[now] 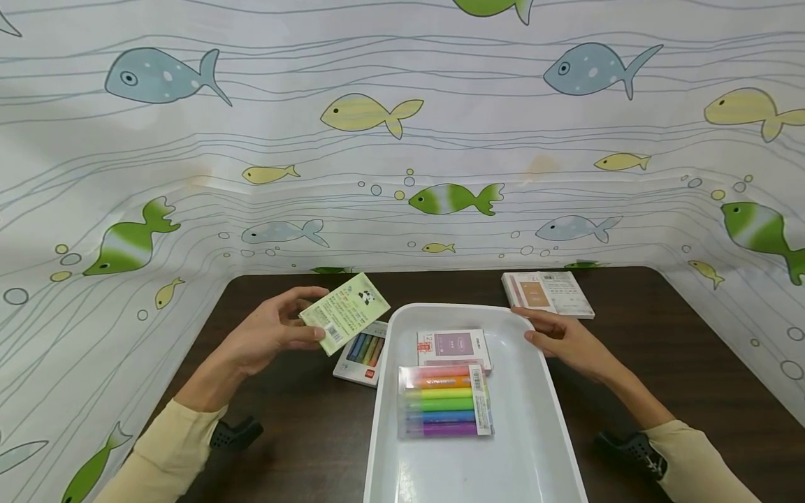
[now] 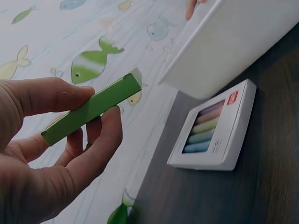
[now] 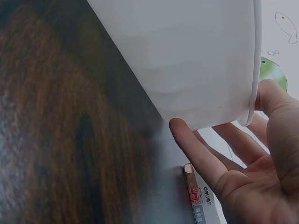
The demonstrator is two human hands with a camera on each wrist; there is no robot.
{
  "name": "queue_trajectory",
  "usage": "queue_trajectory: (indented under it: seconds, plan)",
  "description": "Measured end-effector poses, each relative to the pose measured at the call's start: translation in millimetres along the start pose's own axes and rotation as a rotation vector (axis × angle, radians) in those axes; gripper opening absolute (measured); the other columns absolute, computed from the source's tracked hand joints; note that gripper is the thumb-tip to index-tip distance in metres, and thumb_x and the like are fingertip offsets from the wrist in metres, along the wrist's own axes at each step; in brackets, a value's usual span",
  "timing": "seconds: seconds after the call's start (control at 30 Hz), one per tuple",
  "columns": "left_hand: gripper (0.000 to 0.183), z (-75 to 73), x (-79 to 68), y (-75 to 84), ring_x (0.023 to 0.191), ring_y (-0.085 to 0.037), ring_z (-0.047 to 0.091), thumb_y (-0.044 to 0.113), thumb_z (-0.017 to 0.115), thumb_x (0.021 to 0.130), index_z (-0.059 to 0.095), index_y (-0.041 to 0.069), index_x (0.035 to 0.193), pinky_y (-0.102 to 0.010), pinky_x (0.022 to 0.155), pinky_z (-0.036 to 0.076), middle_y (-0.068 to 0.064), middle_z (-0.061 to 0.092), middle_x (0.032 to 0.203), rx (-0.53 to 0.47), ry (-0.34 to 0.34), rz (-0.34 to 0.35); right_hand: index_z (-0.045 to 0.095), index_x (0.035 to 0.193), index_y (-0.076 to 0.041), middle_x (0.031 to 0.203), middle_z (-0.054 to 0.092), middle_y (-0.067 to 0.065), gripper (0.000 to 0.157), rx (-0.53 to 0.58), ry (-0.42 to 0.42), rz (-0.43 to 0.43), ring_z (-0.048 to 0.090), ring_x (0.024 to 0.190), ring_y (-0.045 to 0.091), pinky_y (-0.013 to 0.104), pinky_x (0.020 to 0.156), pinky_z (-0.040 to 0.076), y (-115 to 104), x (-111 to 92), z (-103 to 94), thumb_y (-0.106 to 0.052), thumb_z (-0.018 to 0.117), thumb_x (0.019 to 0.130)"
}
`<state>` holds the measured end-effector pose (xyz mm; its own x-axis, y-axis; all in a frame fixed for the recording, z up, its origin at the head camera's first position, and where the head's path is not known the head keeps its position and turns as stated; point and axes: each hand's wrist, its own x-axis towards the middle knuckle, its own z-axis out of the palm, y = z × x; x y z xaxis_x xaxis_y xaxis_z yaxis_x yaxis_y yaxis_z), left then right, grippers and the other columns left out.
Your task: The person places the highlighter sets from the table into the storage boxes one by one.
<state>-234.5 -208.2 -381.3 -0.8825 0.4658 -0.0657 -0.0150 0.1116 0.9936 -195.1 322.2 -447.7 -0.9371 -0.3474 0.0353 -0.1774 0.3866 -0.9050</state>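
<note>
My left hand [image 1: 267,332] pinches a thin light-green box [image 1: 345,314] between thumb and fingers, in the air left of a white tray [image 1: 566,447]. The box's printed face, with a panda picture, shows in the head view; its plain green edge [image 2: 93,107] shows in the left wrist view. My right hand [image 1: 575,346] grips the tray's far right corner, its fingers about the rim and outer wall. Inside the tray lie a clear pack of thick coloured markers [image 1: 440,402] and, behind it, a white box with a mauve panel [image 1: 454,347].
A white windowed box of coloured sticks [image 2: 205,133] lies on the dark wooden table [image 1: 302,433], left of the tray and partly behind the green box. White boxes [image 1: 547,293] lie at the back right. A fish-patterned sheet [image 1: 377,161] surrounds the table's back and sides.
</note>
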Motion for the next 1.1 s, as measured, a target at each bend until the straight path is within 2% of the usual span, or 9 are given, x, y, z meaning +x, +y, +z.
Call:
queue_trajectory:
  seconds: [0.1,0.27,0.37,0.53,0.87,1.1]
  plan:
    - [0.073,5.2,-1.0,2.3,0.107,-0.04,0.065,-0.007,0.077,0.085,0.043,0.006,0.149,-0.059,0.088,0.053,-0.029,0.046,0.124,-0.006,-0.032,0.01,0.049,0.153,-0.018,0.13,0.064,0.017,0.052,-0.005,0.003,0.003,0.066,0.101,0.034,0.037,0.082,0.058,0.7,-0.7,-0.4,-0.024,0.063,0.104]
    - [0.073,12.1,-2.4,6.0,0.105,-0.039,0.066,-0.007,0.077,0.086,0.043,0.005,0.149,-0.054,0.086,0.056,-0.028,0.046,0.124,0.006,-0.059,0.03,0.049,0.153,-0.019,0.13,0.064,0.017,0.051,-0.024,0.01,-0.001,0.066,0.101,0.034,0.036,0.081,0.059,2.2,-1.9,-1.9,-0.024,0.063,0.104]
    - [0.073,15.7,-2.8,7.3,0.105,-0.039,0.066,-0.007,0.077,0.086,0.042,0.004,0.149,-0.055,0.087,0.055,-0.028,0.047,0.125,-0.004,-0.076,0.034,0.049,0.153,-0.018,0.13,0.064,0.018,0.051,-0.021,0.008,-0.007,0.066,0.101,0.034,0.037,0.081,0.059,2.5,-2.3,-2.7,-0.023,0.063,0.104]
    - [0.074,21.9,-1.7,5.2,0.105,-0.04,0.066,-0.007,0.076,0.086,0.04,0.002,0.15,-0.058,0.089,0.053,-0.03,0.048,0.127,-0.027,-0.131,0.043,0.049,0.153,-0.017,0.13,0.064,0.018,0.051,-0.011,0.006,-0.005,0.066,0.101,0.034,0.037,0.082,0.059,2.3,-2.0,-3.2,-0.023,0.063,0.104]
    - [0.072,34.8,-1.7,0.4,0.103,-0.044,0.067,-0.005,0.077,0.087,0.042,0.005,0.15,-0.055,0.086,0.055,-0.031,0.049,0.127,-0.05,-0.221,0.042,0.05,0.153,-0.019,0.134,0.062,0.019,0.051,-0.012,0.012,0.012,0.066,0.101,0.033,0.036,0.082,0.058,1.3,-0.9,-2.7,-0.024,0.063,0.104]
    - [0.069,46.1,-4.8,2.5,0.101,-0.044,0.067,-0.003,0.077,0.087,0.045,0.006,0.148,-0.058,0.085,0.055,-0.03,0.05,0.125,-0.038,-0.25,0.042,0.05,0.152,-0.02,0.135,0.061,0.018,0.05,-0.01,0.014,0.012,0.066,0.102,0.034,0.036,0.083,0.058,-1.1,1.9,-2.7,-0.024,0.063,0.104]
